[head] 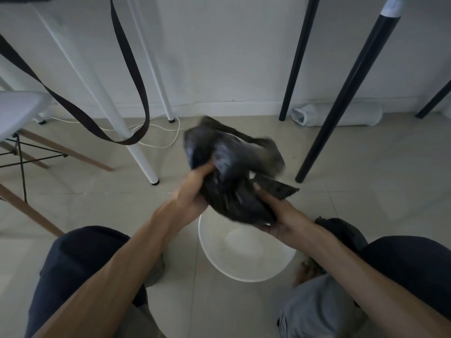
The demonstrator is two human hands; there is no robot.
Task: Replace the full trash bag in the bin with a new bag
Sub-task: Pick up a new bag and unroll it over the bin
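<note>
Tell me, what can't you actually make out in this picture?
- Black bag, head view: motion blur hides whether its mouth is open.
- Right hand: fingers tucked under the bag.
- White bin: far rim covered by the bag and the left hand.
- Dark bundle at the right knee: partly behind the forearm; unidentifiable.

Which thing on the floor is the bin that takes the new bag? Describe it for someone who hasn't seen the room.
Start at the pale tiled floor between the person's knees. There, just under the crumpled black plastic bag held in the left hand and right hand, stands a round white plastic bin. It is the only open, round container, and it shows no liner inside.
</note>
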